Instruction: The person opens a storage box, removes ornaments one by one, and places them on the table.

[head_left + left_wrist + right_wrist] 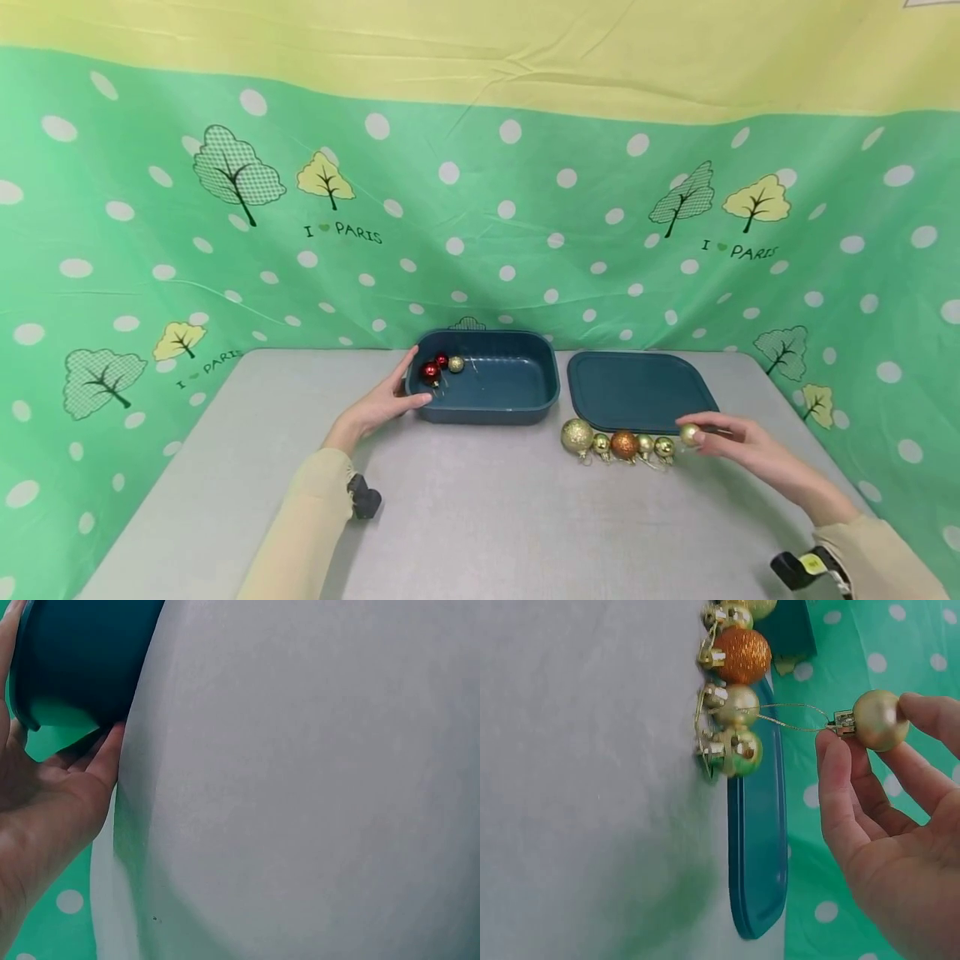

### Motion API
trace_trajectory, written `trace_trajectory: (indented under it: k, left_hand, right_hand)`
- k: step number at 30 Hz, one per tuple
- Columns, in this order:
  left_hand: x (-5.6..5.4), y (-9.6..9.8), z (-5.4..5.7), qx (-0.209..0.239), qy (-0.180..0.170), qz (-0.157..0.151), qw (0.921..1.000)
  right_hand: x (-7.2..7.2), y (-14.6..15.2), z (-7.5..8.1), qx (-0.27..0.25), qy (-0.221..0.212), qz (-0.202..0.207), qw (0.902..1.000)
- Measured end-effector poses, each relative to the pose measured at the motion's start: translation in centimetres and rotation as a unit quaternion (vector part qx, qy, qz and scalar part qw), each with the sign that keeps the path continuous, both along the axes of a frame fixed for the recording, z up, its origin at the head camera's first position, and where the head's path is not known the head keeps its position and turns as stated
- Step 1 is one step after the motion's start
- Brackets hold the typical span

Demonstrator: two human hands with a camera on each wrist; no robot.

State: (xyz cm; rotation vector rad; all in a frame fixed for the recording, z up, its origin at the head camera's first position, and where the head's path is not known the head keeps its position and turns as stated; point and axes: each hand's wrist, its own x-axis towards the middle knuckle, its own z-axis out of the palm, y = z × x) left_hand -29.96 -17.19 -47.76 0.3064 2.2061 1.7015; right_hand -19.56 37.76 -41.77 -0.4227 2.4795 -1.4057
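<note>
My right hand (738, 446) pinches a small matte gold Christmas bauble (881, 720) between thumb and fingers; its gold string loop hangs off the cap. It is held at the right end of a row of baubles: a large glittery gold bauble (577, 436), an orange glitter bauble (624, 445), a shiny gold bauble (663, 448) and other small gold ones. My left hand (381, 406) grips the left end of a dark teal box (487, 414), thumb at the front corner. Inside the box lie red baubles (431, 372) and a gold glitter bauble (456, 364).
A flat teal lid (637, 387) lies on the grey table (480, 517) to the right of the box, behind the bauble row. Behind the table hangs a green and yellow curtain (480, 183) with dots and trees.
</note>
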Motion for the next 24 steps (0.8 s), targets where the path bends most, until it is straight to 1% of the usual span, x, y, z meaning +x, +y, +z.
trace_trajectory:
  k: [4,9,12,15,16,18,20,24]
  left_hand:
    - [0.0,0.0,0.0,-0.001,0.002,-0.001,1.0]
    - [0.0,0.1,-0.1,0.001,0.003,0.001,1.0]
    - [0.0,0.1,-0.1,0.002,0.002,0.003,1.0]
    - [0.0,0.1,-0.1,0.002,0.001,0.003,1.0]
    - [0.0,0.1,-0.1,0.003,0.0,0.003,1.0]
    - [0.0,0.1,-0.1,0.001,-0.001,0.003,1.0]
    - [0.0,0.1,-0.1,-0.002,-0.002,0.003,1.0]
    - [0.0,0.0,-0.1,-0.006,-0.003,0.005,1.0]
  right_hand:
    - [-0.1,0.9,-0.6,0.004,-0.014,-0.005,0.9999]
    - [-0.5,1.6,-2.3,0.013,-0.022,-0.022,0.9994]
    - [-0.8,1.7,-3.4,0.0,-0.017,-0.015,0.9997]
    - [-1.0,1.7,-4.2,-0.009,-0.028,-0.011,0.9995]
    - [-1.0,1.7,-4.4,-0.01,-0.032,-0.01,0.9994]
    - [-1.1,1.7,-4.6,-0.001,-0.044,-0.021,0.9988]
    - [-1.2,1.7,-4.7,0.012,-0.045,-0.028,0.9985]
    - [-1.3,1.6,-4.9,0.035,-0.021,-0.028,0.9988]
